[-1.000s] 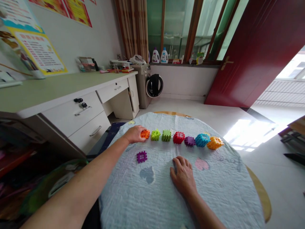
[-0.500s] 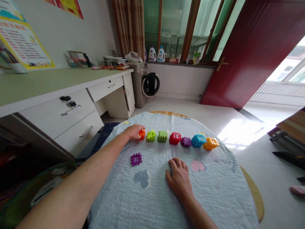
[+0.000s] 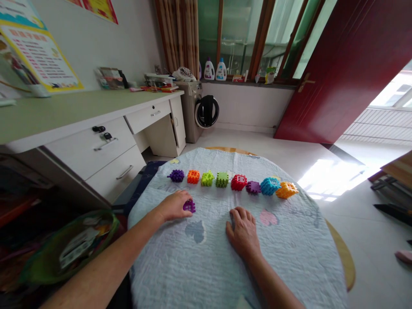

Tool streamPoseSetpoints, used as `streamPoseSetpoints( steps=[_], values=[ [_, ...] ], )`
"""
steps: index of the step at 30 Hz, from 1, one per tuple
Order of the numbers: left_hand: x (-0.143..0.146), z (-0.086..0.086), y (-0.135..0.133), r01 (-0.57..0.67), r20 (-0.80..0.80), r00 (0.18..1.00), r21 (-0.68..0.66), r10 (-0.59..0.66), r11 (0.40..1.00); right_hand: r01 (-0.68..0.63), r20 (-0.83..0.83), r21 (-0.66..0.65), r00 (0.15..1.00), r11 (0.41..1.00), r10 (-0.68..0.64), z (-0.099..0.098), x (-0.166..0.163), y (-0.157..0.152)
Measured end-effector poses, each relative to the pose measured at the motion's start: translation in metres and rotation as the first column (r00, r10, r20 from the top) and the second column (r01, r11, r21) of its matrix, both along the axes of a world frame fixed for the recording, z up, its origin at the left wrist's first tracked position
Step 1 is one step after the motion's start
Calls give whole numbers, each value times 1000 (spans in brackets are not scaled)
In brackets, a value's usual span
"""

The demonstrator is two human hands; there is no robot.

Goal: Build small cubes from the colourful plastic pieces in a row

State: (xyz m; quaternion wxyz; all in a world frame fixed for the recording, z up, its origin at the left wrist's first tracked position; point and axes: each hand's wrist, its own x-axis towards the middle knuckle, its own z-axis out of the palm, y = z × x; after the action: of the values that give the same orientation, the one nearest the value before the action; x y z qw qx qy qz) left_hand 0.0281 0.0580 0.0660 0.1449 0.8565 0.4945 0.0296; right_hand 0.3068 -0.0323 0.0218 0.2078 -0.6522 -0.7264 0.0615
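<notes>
Head view. The left hand (image 3: 174,206) lies at the left of a round table under a pale blue quilted cloth (image 3: 289,257). Its fingers (image 3: 186,200) are bent over a flat purple plastic lattice tile (image 3: 189,207) and touch it. The tile lies on the cloth, and whether the fingers pinch it cannot be told. The right hand (image 3: 243,231) rests palm down near the table's middle, fingers slightly spread, holding nothing. Beyond both hands eight plastic lattice blocks stand in a row, left to right: purple block (image 3: 177,175), orange block (image 3: 193,176), lime block (image 3: 207,178), green block (image 3: 222,179), red block (image 3: 238,182), small purple block (image 3: 253,187), blue block (image 3: 269,186), amber block (image 3: 286,190). The tile lies well short of this row, below its left end.
</notes>
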Motion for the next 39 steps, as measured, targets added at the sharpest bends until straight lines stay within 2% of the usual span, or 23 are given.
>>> streamPoseSetpoints(
  steps=[5, 10, 13, 16, 18, 21, 25, 28, 33, 36, 39],
  values=[
    [11, -6, -18, -64, 42, 997, 14, 63, 998, 3, -13, 22, 1000, 1000, -3, 0, -1, -1],
    [55, -4, -41, -43, 235, 971, 45, 31, 998, 4, -58, 63, 998, 998, 0, -6, 0, 0],
    [87, -13, -57, -18, 346, 938, 71, -8, 997, 22, -128, 104, 992, 994, -8, -14, 4, 3],
    [103, -28, -66, -21, 418, 909, 74, -11, 997, 47, -215, 148, 977, 988, -14, -22, 8, 6],
    [102, -37, -67, -71, 460, 888, 100, 18, 992, 52, -244, 159, 970, 986, -12, -25, 11, 7],
    [86, -45, -60, -219, 507, 854, 151, 115, 964, 37, -244, 147, 970, 988, 0, -23, 11, 7],
    [64, -50, -55, -364, 453, 857, 190, 247, 912, 36, -188, 81, 982, 996, -20, -12, 7, 2],
    [62, -51, -59, -369, 366, 888, 208, 278, 906, -7, -119, 29, 993, 1000, 10, -1, 4, -4],
    [68, -50, -64, -365, 304, 907, 223, 292, 904, -198, 8, -65, 980, 978, 199, 10, 1, -8],
    [68, -48, -64, -371, 313, 903, 225, 294, 901, -232, 8, -95, 972, 968, 234, 10, -1, -6],
    [67, -46, -64, -377, 326, 897, 218, 297, 900, -227, -44, -66, 974, 972, 224, 8, 0, -5]
  ],
)
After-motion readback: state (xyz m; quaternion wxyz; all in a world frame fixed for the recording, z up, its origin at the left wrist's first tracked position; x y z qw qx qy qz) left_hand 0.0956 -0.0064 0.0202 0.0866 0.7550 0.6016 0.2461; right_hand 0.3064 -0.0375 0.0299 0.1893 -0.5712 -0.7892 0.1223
